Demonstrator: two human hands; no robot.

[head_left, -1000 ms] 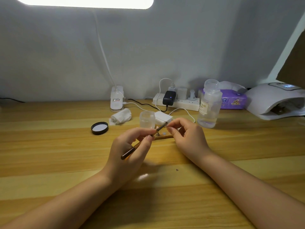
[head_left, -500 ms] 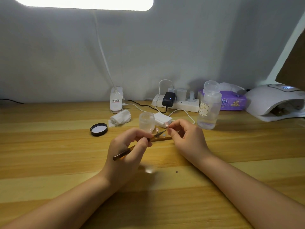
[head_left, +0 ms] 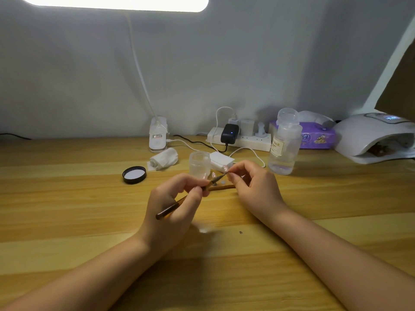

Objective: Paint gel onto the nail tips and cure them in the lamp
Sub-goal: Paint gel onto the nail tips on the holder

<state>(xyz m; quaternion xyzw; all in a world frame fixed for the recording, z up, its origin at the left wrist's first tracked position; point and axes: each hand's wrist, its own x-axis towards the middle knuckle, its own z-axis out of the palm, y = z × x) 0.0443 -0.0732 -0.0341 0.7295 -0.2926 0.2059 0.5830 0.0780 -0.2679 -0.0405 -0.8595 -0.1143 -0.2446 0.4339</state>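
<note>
The pale wooden table (head_left: 67,221) runs in long planks up to a plain grey wall, with a bright lamp panel (head_left: 116,3) glowing overhead. Over the middle of it, the left hand (head_left: 173,209) has its fingers and thumb curled round a brown brush (head_left: 170,208), whose tip reaches to the right hand (head_left: 256,189). That hand's thumb and forefinger are pinched together on a small nail tip (head_left: 225,169), held just above the table. Just behind the hands stands an open clear jar (head_left: 199,163), its black lid (head_left: 134,174) lying apart to the left beside a crumpled wipe (head_left: 164,161). Along the wall sit a power strip (head_left: 242,138), a clear bottle (head_left: 285,144), a purple tissue pack (head_left: 318,136) and, far right, the white curing lamp (head_left: 370,135).
</note>
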